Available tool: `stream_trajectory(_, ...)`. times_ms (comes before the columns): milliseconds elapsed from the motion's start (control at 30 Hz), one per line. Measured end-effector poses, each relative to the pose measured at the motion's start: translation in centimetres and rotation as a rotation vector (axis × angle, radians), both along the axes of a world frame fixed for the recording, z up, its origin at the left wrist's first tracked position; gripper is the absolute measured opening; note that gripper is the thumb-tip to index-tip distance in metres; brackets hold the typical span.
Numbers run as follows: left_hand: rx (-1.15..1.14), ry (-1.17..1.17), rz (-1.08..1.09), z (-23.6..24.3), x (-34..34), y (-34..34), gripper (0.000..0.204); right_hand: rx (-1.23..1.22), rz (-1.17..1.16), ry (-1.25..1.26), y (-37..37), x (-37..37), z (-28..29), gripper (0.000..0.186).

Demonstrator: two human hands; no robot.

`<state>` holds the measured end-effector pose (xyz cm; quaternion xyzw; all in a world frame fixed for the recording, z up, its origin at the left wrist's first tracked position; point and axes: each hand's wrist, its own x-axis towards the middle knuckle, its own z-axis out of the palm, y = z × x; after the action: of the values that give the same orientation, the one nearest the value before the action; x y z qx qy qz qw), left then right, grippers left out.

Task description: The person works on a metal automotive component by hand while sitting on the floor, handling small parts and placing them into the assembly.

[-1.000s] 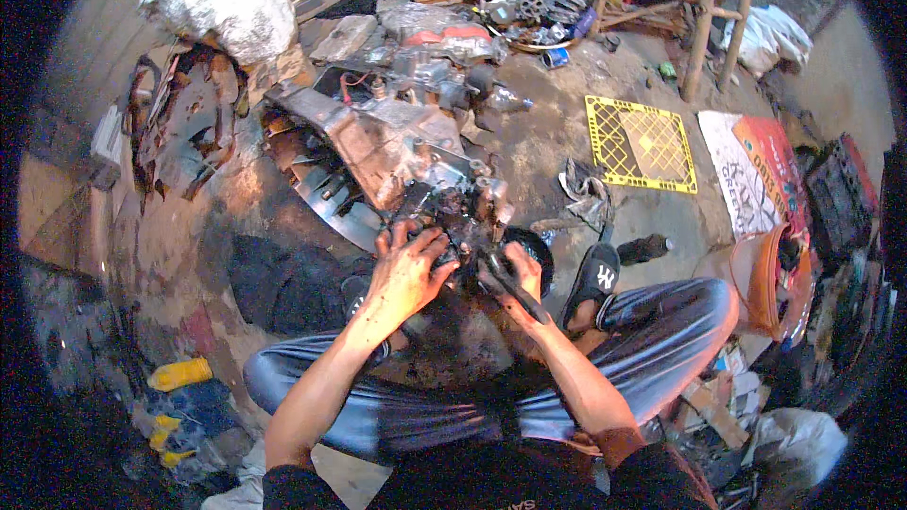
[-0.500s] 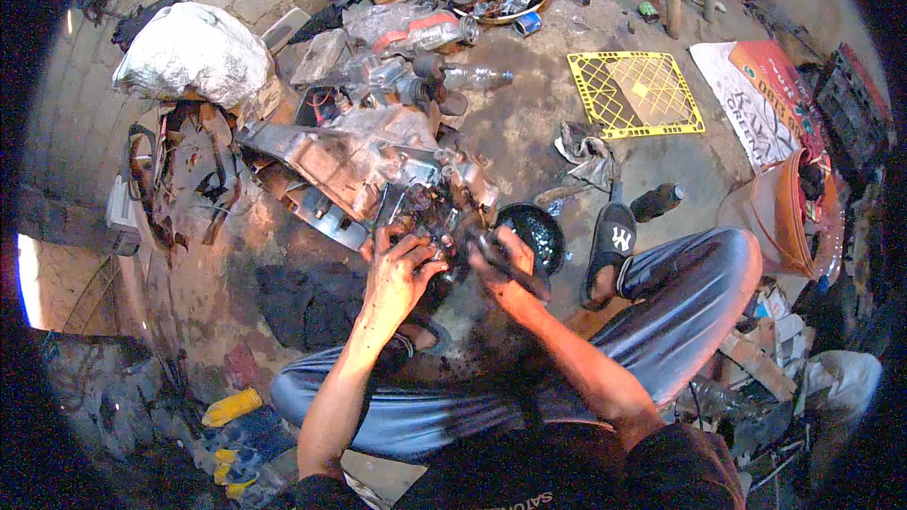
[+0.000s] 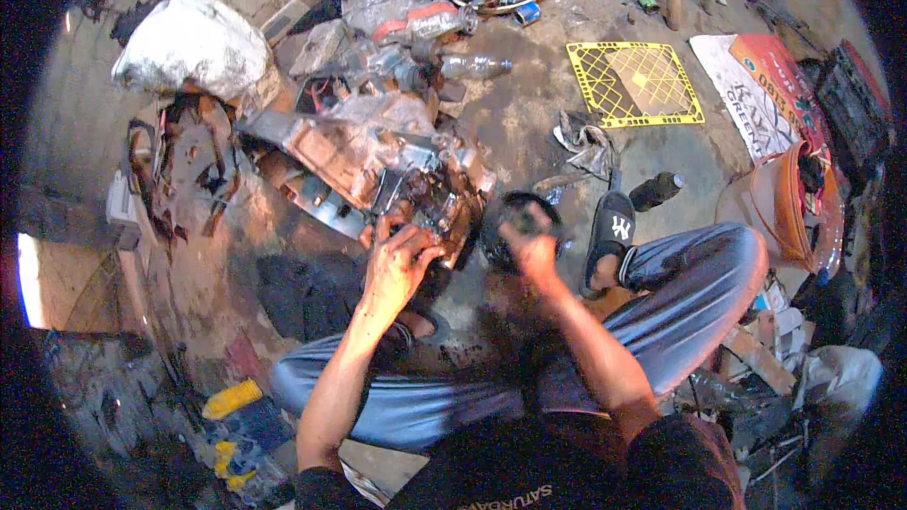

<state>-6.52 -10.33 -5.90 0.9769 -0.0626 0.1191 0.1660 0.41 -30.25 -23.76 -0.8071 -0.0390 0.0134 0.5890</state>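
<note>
A dirty metal gearbox-like casing (image 3: 345, 146) lies on the ground in front of me, its near end dark and oily. My left hand (image 3: 402, 255) has its fingers curled over the casing's near edge, gripping it; the fingertips are partly hidden among dark parts. To its right, my right hand (image 3: 531, 241) is down over a round black bowl (image 3: 494, 253) with dark, wet-looking contents. Motion blurs its fingers, so whatever they hold, if anything, cannot be made out.
Right of the bowl are a black sandal (image 3: 616, 223) on my foot, a dark bottle (image 3: 658, 191) and a crumpled rag (image 3: 588, 146). Farther off lies a yellow plastic grate (image 3: 590, 85). A brown bucket (image 3: 767, 212) stands at right, a white sack (image 3: 194, 47) at far left.
My right hand has moved right, from beside the casing's near end to over the black bowl. The bowl has shifted slightly left. My left hand stays at the casing.
</note>
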Motion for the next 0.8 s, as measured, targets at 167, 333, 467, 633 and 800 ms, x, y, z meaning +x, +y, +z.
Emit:
stream_trajectory(167,-0.045,-0.031,-0.017,-0.6,0.4,0.1,0.015,-0.608,-0.116,-0.257,-7.6,9.1,-6.1,0.034)
stream_trajectory(333,-0.037,-0.041,-0.064,0.3,0.8,-0.1,0.013,-0.279,-0.188,-0.006,-12.1,10.9,-14.3,0.041)
stream_trajectory(467,-0.058,0.014,-0.049,-0.8,-0.3,1.4,0.01,-0.24,-0.011,0.24,-9.2,9.6,-14.9,0.045)
stream_trajectory(633,-0.077,-0.013,-0.067,-0.9,-0.1,1.2,0.009,-0.525,0.072,0.13,-9.2,8.4,-15.0,0.032)
stream_trajectory(800,-0.157,0.005,-0.074,-2.1,-0.2,1.6,0.01,-0.493,0.215,0.351,-5.9,2.8,-14.6,0.062)
